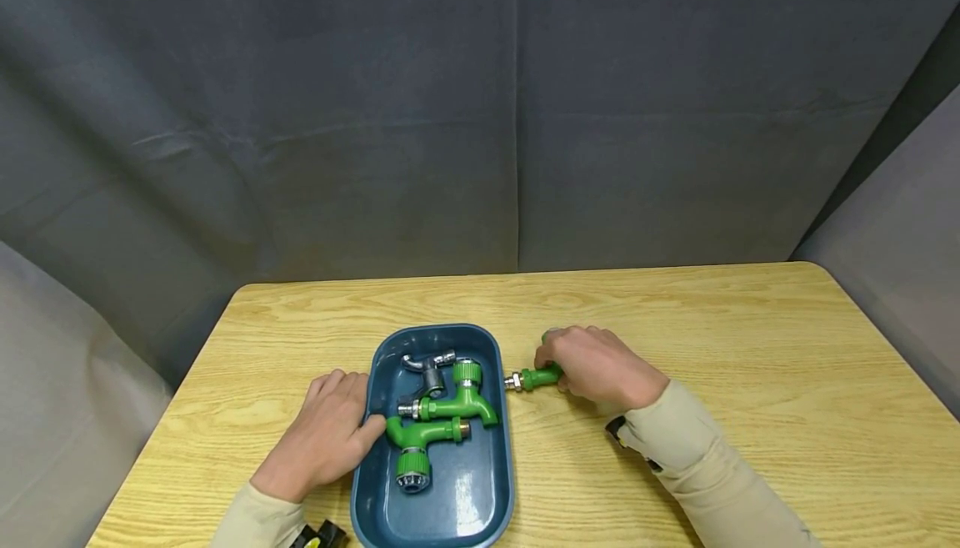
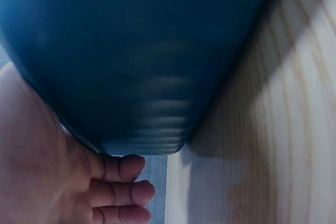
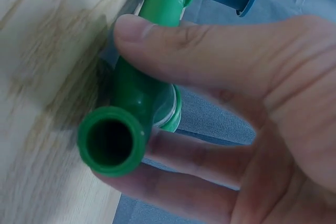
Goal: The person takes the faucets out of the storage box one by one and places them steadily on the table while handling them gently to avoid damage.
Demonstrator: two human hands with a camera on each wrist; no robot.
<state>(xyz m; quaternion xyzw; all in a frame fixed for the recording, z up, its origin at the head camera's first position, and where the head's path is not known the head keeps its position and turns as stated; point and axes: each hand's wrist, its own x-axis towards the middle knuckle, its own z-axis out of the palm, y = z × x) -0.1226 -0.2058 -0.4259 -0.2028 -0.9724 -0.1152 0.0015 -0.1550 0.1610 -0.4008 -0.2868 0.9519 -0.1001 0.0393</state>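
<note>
My right hand (image 1: 600,364) grips a green plastic tap (image 1: 538,378) lying by the tray's right side, its threaded metal end towards the tray. In the right wrist view the thumb presses on the tap's body (image 3: 134,90) and fingers lie beneath, near the open spout. My left hand (image 1: 326,431) rests at the left rim of a blue tray (image 1: 507,481), thumb over the edge, other fingers loosely extended outside. Inside the tray are a small silver tap (image 1: 432,379), a green tap (image 1: 450,408) and another green tap (image 1: 427,431) with its knob towards me.
The tray stands on a wood-grain table (image 1: 712,331). Behind the table hangs a dark grey curtain (image 1: 375,156), with paler cloth (image 1: 67,381) at the left. Black wrist straps (image 1: 318,536) sit at both cuffs.
</note>
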